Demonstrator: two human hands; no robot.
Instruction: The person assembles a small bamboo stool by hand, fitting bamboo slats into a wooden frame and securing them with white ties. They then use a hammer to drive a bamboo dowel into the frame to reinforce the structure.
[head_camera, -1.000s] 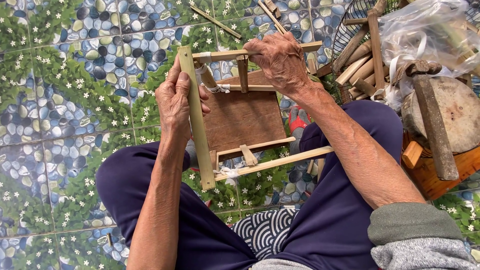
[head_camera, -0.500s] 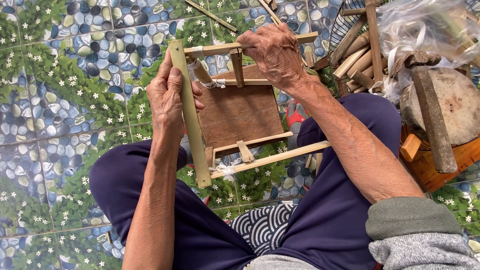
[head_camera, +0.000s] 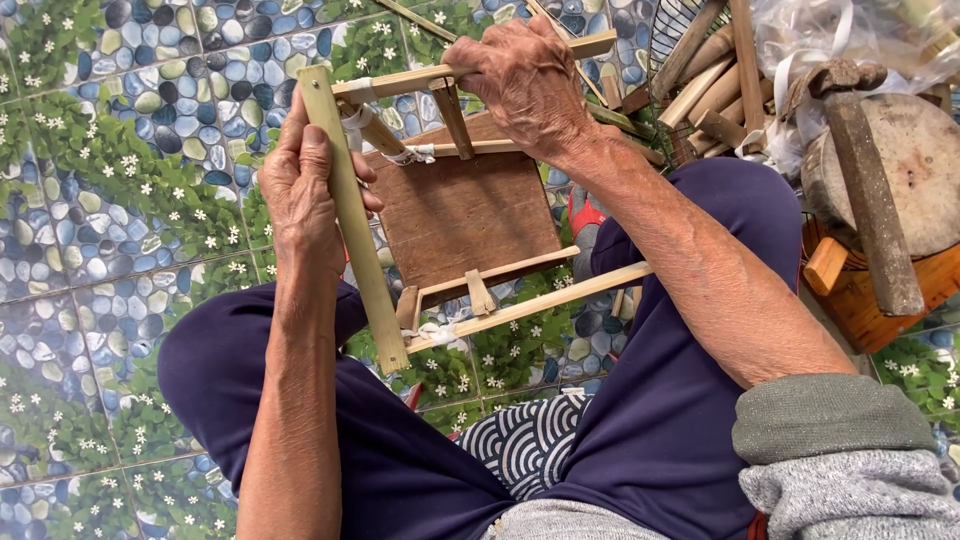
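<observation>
Bamboo frame (head_camera: 470, 215) held over the lap, left hand (head_camera: 305, 195) clasped round its left strut, right hand (head_camera: 525, 80) gripping the top bar, hammer (head_camera: 865, 190) on wooden block (head_camera: 920, 170) right of frame, bamboo sticks (head_camera: 700, 85) between, tiled floor (head_camera: 120, 200) beneath.

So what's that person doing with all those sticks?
A person sits over a tiled floor and holds a small frame of bamboo sticks above their lap. The left hand grips the long upright stick on one side. The right hand grips the top stick. A brown board sits in the middle of the frame. Nearby lie more sticks and a hammer on a wooden block.
</observation>
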